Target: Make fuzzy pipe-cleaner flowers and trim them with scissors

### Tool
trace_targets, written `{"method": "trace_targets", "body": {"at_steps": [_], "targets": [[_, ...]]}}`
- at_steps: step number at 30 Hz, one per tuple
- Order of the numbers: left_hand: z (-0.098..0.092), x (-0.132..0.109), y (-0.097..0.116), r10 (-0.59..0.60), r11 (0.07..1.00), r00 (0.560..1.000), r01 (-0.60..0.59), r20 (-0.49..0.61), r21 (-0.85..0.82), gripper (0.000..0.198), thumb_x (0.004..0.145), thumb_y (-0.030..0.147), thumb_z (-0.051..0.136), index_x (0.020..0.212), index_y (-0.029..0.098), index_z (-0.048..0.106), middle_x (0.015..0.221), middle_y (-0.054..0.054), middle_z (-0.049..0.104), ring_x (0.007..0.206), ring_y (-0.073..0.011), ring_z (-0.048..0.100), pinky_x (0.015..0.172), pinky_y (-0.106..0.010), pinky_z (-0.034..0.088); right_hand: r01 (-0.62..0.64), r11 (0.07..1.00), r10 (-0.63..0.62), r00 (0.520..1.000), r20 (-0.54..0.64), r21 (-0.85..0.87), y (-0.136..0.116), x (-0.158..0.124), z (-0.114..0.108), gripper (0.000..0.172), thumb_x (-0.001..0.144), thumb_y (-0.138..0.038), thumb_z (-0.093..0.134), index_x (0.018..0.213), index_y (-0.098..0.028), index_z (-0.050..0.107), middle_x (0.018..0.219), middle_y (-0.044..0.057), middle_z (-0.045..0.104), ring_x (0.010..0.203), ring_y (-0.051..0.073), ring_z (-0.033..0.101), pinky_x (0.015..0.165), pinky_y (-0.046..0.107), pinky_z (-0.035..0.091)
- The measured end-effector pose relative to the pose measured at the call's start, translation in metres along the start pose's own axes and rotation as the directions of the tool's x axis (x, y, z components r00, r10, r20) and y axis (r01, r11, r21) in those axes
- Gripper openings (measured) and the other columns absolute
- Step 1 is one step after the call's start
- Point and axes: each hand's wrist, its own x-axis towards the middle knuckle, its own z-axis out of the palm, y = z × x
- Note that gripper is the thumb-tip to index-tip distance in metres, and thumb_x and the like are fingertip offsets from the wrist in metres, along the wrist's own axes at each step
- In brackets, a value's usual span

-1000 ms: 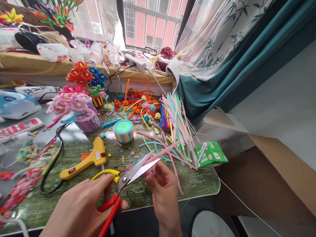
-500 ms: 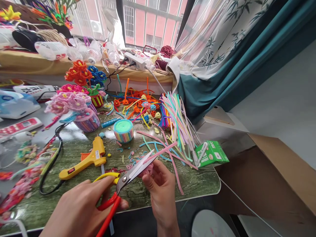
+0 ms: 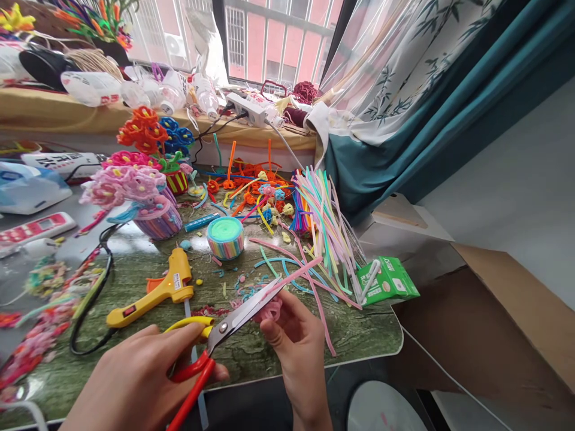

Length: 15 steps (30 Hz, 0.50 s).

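Note:
My left hand point(image 3: 135, 371) grips scissors point(image 3: 224, 328) with one red handle and one yellow handle. The scissor blades, nearly closed, lie over a pink pipe cleaner point(image 3: 296, 274). My right hand point(image 3: 299, 347) pinches the looped, curled part of that pipe cleaner between thumb and fingers. Its straight end sticks out past the blade tips, up and to the right. Whether the blades touch the fuzzy stem cannot be made out. Small pink and blue scraps point(image 3: 251, 291) lie on the table behind the blades.
A yellow glue gun point(image 3: 173, 281) lies left of the scissors. Behind stands a striped round pot point(image 3: 225, 238), beside pink flowers in a pot point(image 3: 157, 215). Pastel pipe cleaners point(image 3: 326, 221) and a green packet point(image 3: 389, 281) lie right. An open cardboard box point(image 3: 507, 299) stands beyond the table edge.
The scissors have moved slightly down and left, and their blades have come closer together along the pink pipe cleaner. More of the pink loops shows in my right hand.

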Motion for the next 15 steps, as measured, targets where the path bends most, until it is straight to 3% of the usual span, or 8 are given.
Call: {"method": "trace_targets", "body": {"at_steps": [5, 8, 11, 15], "targets": [[-0.005, 0.004, 0.000, -0.086, 0.988, 0.995, 0.092, 0.054, -0.125, 0.028, 0.080, 0.057, 0.082, 0.070, 0.032, 0.077, 0.058, 0.003, 0.063, 0.055, -0.0207, 0.063, 0.058, -0.027, 0.041, 0.003, 1.000, -0.003, 1.000, 0.024, -0.010, 0.006, -0.001, -0.004, 0.039, 0.080, -0.044, 0.099, 0.113, -0.027, 0.089, 0.103, 0.005, 0.088, 0.093, 0.022, 0.084, 0.085, 0.028, 0.068], [-0.002, 0.003, -0.004, -0.149, 0.960, 0.987, 0.161, 0.065, -0.230, 0.029, 0.078, 0.052, 0.081, 0.062, 0.030, 0.071, 0.058, 0.004, 0.067, 0.057, -0.0190, 0.066, 0.059, -0.026, 0.045, 0.020, 0.996, -0.029, 0.994, 0.102, 0.082, 0.006, 0.002, -0.004, 0.058, 0.085, -0.056, 0.093, 0.136, -0.031, 0.081, 0.131, 0.009, 0.084, 0.122, 0.027, 0.079, 0.105, 0.035, 0.062], [0.008, -0.001, -0.014, -0.168, 0.940, 0.985, 0.152, -0.027, -0.306, 0.034, 0.082, 0.053, 0.075, 0.059, 0.031, 0.067, 0.056, 0.005, 0.068, 0.055, -0.0176, 0.067, 0.056, -0.025, 0.047, 0.025, 0.959, -0.069, 0.986, 0.149, 0.281, -0.001, 0.004, -0.001, 0.075, 0.091, -0.077, 0.073, 0.151, -0.034, 0.069, 0.159, 0.009, 0.069, 0.150, 0.028, 0.062, 0.120, 0.040, 0.053], [0.031, -0.012, -0.040, -0.161, 0.903, 0.963, 0.055, -0.215, -0.426, 0.027, 0.082, 0.065, 0.072, 0.082, 0.038, 0.079, 0.062, 0.008, 0.077, 0.048, -0.0150, 0.068, 0.050, -0.023, 0.051, -0.035, 0.886, -0.042, 0.987, 0.155, 0.463, -0.011, -0.001, 0.005, 0.072, 0.102, -0.084, 0.043, 0.145, -0.036, 0.075, 0.162, 0.005, 0.066, 0.154, 0.024, 0.058, 0.116, 0.040, 0.056]]}}
